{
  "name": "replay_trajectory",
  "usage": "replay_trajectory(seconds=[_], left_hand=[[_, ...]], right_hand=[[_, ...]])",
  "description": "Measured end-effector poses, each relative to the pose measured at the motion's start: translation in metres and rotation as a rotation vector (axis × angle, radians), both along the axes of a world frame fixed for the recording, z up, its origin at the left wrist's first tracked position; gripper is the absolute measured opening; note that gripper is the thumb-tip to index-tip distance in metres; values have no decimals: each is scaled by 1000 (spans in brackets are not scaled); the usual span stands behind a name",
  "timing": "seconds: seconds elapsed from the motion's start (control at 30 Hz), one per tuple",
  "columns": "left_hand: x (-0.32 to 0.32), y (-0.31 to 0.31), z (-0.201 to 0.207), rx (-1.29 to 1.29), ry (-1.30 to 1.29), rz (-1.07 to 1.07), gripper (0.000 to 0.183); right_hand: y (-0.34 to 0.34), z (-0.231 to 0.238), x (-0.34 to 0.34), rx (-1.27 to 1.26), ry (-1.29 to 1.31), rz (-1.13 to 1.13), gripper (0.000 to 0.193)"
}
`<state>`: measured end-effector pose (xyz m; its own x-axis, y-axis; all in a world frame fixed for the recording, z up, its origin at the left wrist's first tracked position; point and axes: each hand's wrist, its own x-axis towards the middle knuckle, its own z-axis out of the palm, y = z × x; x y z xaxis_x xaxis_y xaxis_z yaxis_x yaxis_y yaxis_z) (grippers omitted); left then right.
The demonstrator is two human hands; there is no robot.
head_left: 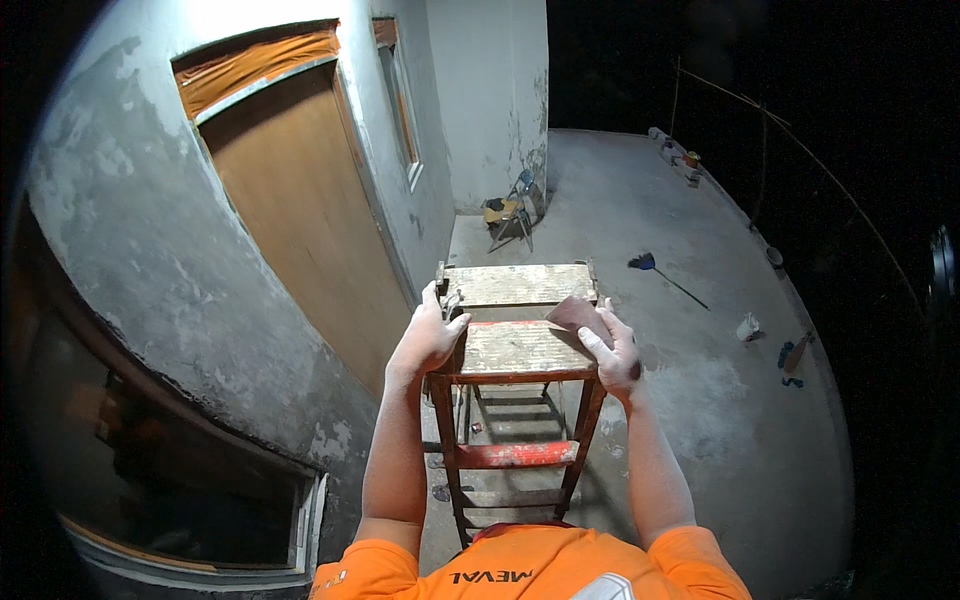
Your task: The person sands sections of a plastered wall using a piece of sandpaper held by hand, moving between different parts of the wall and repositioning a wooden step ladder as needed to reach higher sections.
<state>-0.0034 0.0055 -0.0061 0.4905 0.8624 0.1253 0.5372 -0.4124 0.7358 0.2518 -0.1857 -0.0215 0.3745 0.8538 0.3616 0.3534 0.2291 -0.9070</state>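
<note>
A worn, paint-spattered stepladder [522, 350] stands in front of me, its two top boards side by side and a red rung [515, 455] lower down. My left hand [432, 335], dusted white, is closed round the left edge of the ladder top. At the opposite edge is my right hand [618, 358], also dusty. Between its thumb and fingers it pinches a brownish sheet of sandpaper [580, 316], which slants over the right end of the boards. The right fingertips' contact with the ladder is partly hidden.
To the left runs a patchy plastered wall [130, 200] with a wooden door [300, 180] and a window [190, 480]. Beyond the ladder stands a folding chair [512, 212]. A broom [668, 278] and a white container [748, 327] are on the concrete floor [620, 190], whose right edge meets darkness.
</note>
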Motion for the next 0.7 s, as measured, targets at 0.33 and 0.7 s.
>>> replay_trajectory(seconds=[0.33,0.7], left_hand=[[0,2,-4,-38,-56,-22,85],[0,-7,9,-37,25,-8,90]], right_hand=[[-1,-7,6,104,-207,-32,26],[-3,-3,2,179,-163,-13,24]])
